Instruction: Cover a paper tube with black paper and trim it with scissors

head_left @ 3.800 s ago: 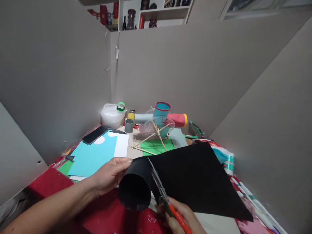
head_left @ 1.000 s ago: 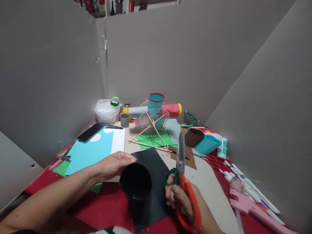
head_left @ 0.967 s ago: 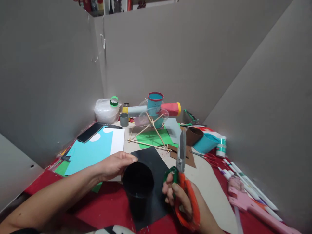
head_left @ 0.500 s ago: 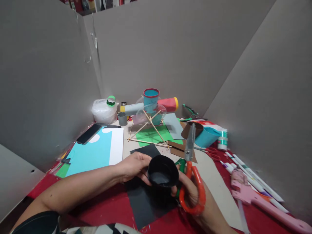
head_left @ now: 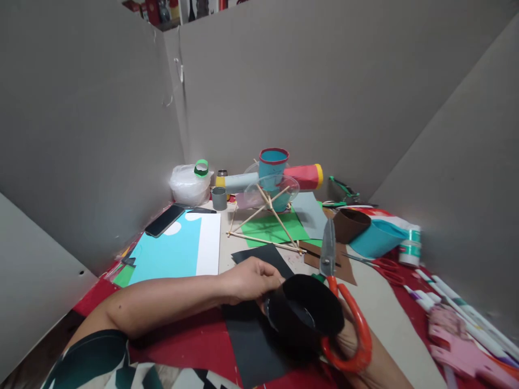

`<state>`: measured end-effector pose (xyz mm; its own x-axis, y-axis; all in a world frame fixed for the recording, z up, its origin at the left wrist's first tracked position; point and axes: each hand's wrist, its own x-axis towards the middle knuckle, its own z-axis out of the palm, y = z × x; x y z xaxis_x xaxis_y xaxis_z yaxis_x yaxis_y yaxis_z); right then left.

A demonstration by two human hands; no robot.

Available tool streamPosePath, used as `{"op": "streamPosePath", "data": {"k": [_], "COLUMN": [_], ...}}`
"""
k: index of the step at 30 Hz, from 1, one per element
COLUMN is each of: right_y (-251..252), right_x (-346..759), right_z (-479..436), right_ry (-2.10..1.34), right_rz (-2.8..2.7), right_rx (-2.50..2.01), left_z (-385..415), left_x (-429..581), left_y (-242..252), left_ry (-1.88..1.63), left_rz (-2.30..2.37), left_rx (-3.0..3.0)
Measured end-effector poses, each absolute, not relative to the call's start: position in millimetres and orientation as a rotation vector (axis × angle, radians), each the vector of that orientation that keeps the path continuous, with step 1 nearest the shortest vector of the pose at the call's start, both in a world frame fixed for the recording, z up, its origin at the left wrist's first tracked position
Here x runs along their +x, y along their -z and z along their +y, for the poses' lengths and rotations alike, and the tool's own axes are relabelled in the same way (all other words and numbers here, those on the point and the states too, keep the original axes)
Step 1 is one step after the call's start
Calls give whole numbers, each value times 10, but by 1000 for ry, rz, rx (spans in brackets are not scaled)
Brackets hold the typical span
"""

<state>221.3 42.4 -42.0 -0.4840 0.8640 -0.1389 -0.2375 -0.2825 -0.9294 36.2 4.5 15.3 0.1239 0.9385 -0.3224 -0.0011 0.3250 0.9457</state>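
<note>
A round black cup (head_left: 298, 319), its open top tilted towards me, is between my two hands. My left hand (head_left: 251, 280) pinches the left side of its rim between thumb and fingers. Behind and under the cup, my right hand (head_left: 349, 330) is mostly hidden, and it also carries orange-handled scissors (head_left: 333, 283) with the blades pointing up. A bit of something green (head_left: 319, 277) shows behind the rim. Below the cup lies a sheet of black paper (head_left: 247, 337).
A stick frame (head_left: 263, 239) stands ahead near a blue cup (head_left: 273, 168). Blue paper (head_left: 170, 248) and a phone (head_left: 164, 220) lie left. Brown (head_left: 351, 224) and blue (head_left: 377, 239) paper tubes, red scissors (head_left: 389, 270), markers and a pink glue gun (head_left: 458, 337) are right.
The cup has come closer and turned, showing more of its outer side. My left hand has shifted along its rim, and the right hand is now more hidden behind it. The view has swung left.
</note>
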Motion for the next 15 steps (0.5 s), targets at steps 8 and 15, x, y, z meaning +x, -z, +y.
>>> {"op": "streamPosePath", "data": {"k": [8,15], "right_y": [440,413], "right_x": [2221,2297], "right_z": [462,552], "right_ry": [-1860,-1657], "right_rz": [-998,-1010], "right_rx": [-861,-806], "left_z": [220,390], "left_x": [-107,-529], "left_y": [-320,-131], "left_ry": [-903,-655], "left_rz": [1516,1865], "left_rx": [1302,1584]}}
